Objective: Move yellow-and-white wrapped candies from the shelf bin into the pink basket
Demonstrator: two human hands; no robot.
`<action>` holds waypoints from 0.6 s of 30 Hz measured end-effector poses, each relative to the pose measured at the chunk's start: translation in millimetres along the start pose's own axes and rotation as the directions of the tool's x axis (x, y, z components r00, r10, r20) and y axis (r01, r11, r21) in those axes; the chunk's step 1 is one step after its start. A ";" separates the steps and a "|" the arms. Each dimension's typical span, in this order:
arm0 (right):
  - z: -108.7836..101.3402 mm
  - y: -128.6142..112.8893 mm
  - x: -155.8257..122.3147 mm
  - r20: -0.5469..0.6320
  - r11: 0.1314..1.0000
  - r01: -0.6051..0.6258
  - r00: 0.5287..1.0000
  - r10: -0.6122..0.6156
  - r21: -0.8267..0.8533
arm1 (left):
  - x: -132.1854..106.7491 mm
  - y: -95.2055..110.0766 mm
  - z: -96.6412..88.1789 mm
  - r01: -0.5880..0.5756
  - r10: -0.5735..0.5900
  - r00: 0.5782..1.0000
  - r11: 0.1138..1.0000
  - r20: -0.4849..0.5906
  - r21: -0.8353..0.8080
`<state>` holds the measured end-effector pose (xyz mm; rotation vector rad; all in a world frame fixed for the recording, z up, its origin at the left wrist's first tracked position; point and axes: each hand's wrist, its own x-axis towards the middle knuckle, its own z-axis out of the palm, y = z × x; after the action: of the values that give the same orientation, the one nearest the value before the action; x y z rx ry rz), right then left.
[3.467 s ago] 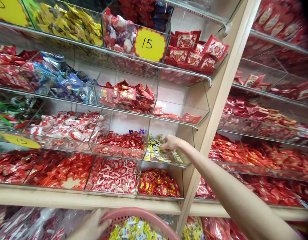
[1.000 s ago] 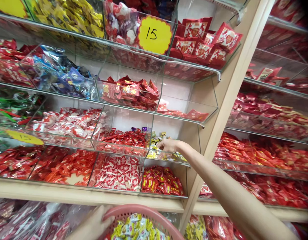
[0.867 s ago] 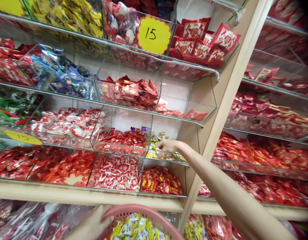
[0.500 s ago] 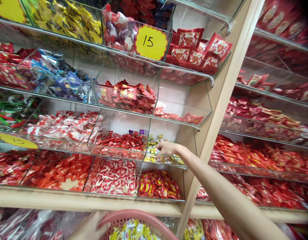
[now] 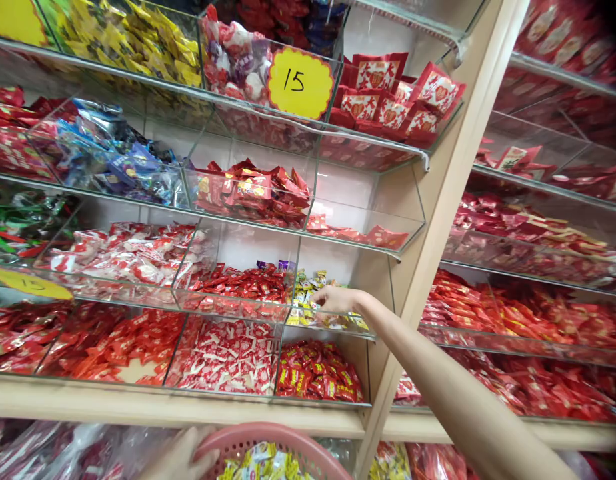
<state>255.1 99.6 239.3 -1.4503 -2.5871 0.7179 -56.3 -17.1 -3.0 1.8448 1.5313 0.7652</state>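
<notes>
My right hand (image 5: pixel 335 298) reaches into a clear acrylic bin (image 5: pixel 361 332) of small yellow-wrapped candies (image 5: pixel 304 287) on the third shelf row. Its fingers curl down among the candies; what they hold is hidden. My left hand (image 5: pixel 181 455) grips the rim of a pink plastic basket (image 5: pixel 268 436) at the bottom edge of the view. Yellow-wrapped candies (image 5: pixel 261 462) lie in the basket.
Clear bins of red, white, blue and yellow sweets fill the wooden shelf unit (image 5: pixel 438 200). A yellow price tag marked 15 (image 5: pixel 300 82) hangs on the top row. The bin (image 5: pixel 373 220) above my right hand holds few red packets. More red packets fill the shelves at the right (image 5: pixel 533 313).
My right hand stays in the yellow candy bin, shifting slightly among the wrappers. The view has drifted a little; the basket sits lower in the picture.
</notes>
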 end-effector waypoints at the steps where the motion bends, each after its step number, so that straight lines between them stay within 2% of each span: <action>1: -0.5 -1.2 1.2 0.036 1.000 -0.010 0.999 0.009 0.014 | -0.2 1.1 -0.3 -0.009 0.009 1.000 1.000 0.017 0.012; 3: -1.2 -2.8 4.0 0.089 1.000 -0.027 0.996 0.026 0.012 | -0.4 2.7 -0.8 -0.021 0.020 0.999 0.999 0.040 0.038; 5: -1.2 -3.6 5.9 0.094 0.999 -0.030 0.995 0.033 -0.033 | -0.8 3.7 -1.1 -0.032 0.029 0.998 0.998 0.055 0.059; 12: 3.5 -5.5 4.9 0.000 0.985 -0.093 0.996 0.094 -0.144 | -0.4 -1.1 -0.3 -0.035 0.034 0.999 0.998 0.038 0.043; 15: 2.6 -6.7 1.5 -0.023 0.994 -0.060 0.998 0.058 -0.088 | 1.2 -5.3 1.1 -0.027 0.025 0.999 0.999 0.040 0.037; 18: -5.8 -3.5 -5.2 -0.110 0.999 -0.002 0.994 -0.003 -0.047 | 2.5 -6.2 1.2 -0.039 0.038 0.999 0.999 0.037 0.021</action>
<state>256.9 95.8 246.7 -1.4586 -2.5367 0.5636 -58.9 -13.9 -8.4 1.8992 1.4905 0.7309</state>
